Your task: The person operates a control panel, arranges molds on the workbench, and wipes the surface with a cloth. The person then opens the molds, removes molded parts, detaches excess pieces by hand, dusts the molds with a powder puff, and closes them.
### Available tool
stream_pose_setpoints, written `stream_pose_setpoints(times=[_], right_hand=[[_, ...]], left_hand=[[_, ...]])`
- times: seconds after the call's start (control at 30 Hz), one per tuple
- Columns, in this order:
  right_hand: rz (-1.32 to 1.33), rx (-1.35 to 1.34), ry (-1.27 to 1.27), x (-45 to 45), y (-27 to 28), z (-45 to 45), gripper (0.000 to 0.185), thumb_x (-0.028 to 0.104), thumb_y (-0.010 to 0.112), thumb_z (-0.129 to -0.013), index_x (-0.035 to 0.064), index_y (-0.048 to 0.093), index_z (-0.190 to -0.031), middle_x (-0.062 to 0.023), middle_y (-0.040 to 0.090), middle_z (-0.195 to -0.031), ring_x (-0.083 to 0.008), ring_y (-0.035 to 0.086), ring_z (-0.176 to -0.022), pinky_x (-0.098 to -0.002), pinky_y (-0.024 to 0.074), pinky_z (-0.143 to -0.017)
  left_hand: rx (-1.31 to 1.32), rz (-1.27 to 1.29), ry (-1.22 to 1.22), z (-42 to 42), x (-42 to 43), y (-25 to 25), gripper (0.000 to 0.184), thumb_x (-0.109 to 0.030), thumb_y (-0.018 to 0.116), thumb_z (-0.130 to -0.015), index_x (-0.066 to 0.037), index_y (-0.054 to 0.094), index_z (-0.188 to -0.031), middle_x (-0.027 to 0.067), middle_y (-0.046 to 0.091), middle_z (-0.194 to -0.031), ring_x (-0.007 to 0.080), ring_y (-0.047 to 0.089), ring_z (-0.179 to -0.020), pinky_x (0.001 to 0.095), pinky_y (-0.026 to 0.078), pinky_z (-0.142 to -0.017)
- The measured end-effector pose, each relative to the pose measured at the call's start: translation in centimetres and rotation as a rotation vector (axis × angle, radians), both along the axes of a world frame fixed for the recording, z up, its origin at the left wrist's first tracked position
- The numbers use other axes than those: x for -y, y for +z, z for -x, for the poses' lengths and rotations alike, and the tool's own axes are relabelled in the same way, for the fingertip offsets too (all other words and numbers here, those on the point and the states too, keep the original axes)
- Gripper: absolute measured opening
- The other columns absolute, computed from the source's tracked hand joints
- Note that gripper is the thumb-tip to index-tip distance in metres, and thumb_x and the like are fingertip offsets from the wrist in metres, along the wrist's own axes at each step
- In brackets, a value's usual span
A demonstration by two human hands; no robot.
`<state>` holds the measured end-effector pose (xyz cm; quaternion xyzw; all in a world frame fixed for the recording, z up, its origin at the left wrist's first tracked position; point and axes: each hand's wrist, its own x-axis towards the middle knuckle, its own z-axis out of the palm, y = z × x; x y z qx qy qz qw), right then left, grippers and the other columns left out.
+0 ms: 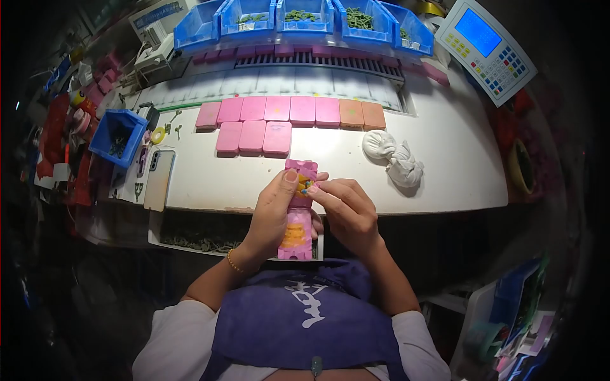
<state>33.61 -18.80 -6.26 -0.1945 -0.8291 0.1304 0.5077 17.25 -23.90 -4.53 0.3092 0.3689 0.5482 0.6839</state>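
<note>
My left hand (270,206) is wrapped round an opened pink two-part mold (296,253), thumb on its upper half. Both halves have orange-yellow areas in the middle, and the lower half hangs over the table's front edge. My right hand (351,209) is at the upper half's right side, its thumb and forefinger pinched over the orange-yellow hollow. Small blue-green bits show by those fingertips; what exactly they grip is too small to make out.
Closed pink blocks (277,109) and orange blocks (362,114) stand in rows on the white table (445,159). A white cloth bundle (394,159) lies right, a phone (160,181) left. Blue bins (308,25) line the back; a keypad device (486,51) is back right. Below is an open drawer (190,232).
</note>
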Motion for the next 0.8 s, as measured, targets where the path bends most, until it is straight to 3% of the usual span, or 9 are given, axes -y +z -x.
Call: stream_pose_setpoints(times=[0.17, 0.27, 0.37, 0.6, 0.8], right_hand=[[0.247, -0.089, 0.087, 0.6, 0.1, -0.4, 0.030, -0.008, 0.072, -0.082, 0.0014, 0.069, -0.110, -0.0127, 0.067, -0.106, -0.0234, 0.068, -0.090, -0.0319, 0.0559, -0.079], [0.664, -0.223, 0.153, 0.9, -0.8, -0.6, 0.025, -0.003, 0.072, -0.086, -0.0003, 0.068, -0.111, -0.0118, 0.069, -0.102, -0.0171, 0.068, -0.091, -0.0292, 0.0552, -0.080], [0.834, -0.279, 0.049, 1.6, -0.4, -0.1, 0.024, -0.002, 0.072, -0.087, -0.0019, 0.065, -0.111, -0.0101, 0.070, -0.095, -0.0130, 0.068, -0.088, -0.0272, 0.0543, -0.080], [0.952, -0.247, 0.094, 0.6, 0.8, -1.1, 0.029, 0.000, 0.074, -0.087, 0.0010, 0.053, -0.107, -0.0092, 0.070, -0.087, -0.0120, 0.067, -0.083, -0.0270, 0.0538, -0.079], [1.040, -0.186, 0.158, -0.1, 0.9, -1.7, 0.035, 0.000, 0.074, -0.087, 0.0026, 0.048, -0.111, -0.0063, 0.067, -0.088, -0.0116, 0.066, -0.083, -0.0274, 0.0531, -0.078]], left_hand=[[0.005, -0.013, 0.005, -0.5, -0.1, -0.2, 0.049, -0.041, 0.037, -0.109, 0.002, 0.050, -0.129, 0.0138, 0.064, -0.107, 0.0168, 0.066, -0.061, 0.0272, 0.057, -0.053], [-0.019, -0.009, 0.003, -0.7, 0.0, -0.1, 0.048, -0.040, 0.038, -0.109, 0.002, 0.049, -0.130, 0.0131, 0.064, -0.106, 0.0159, 0.066, -0.061, 0.0262, 0.056, -0.054], [-0.093, -0.044, 0.042, -1.0, 0.1, -0.3, 0.048, -0.039, 0.039, -0.109, 0.002, 0.048, -0.133, 0.0122, 0.063, -0.104, 0.0148, 0.065, -0.062, 0.0253, 0.054, -0.055], [-0.250, -0.148, 0.093, -1.6, 0.3, -0.6, 0.050, -0.035, 0.040, -0.109, 0.003, 0.042, -0.141, 0.0115, 0.064, -0.103, 0.0138, 0.064, -0.064, 0.0262, 0.054, -0.060], [-0.207, -0.124, 0.075, -1.7, 0.3, -0.8, 0.050, -0.036, 0.041, -0.109, 0.003, 0.042, -0.141, 0.0116, 0.064, -0.106, 0.0136, 0.064, -0.065, 0.0261, 0.055, -0.060]])
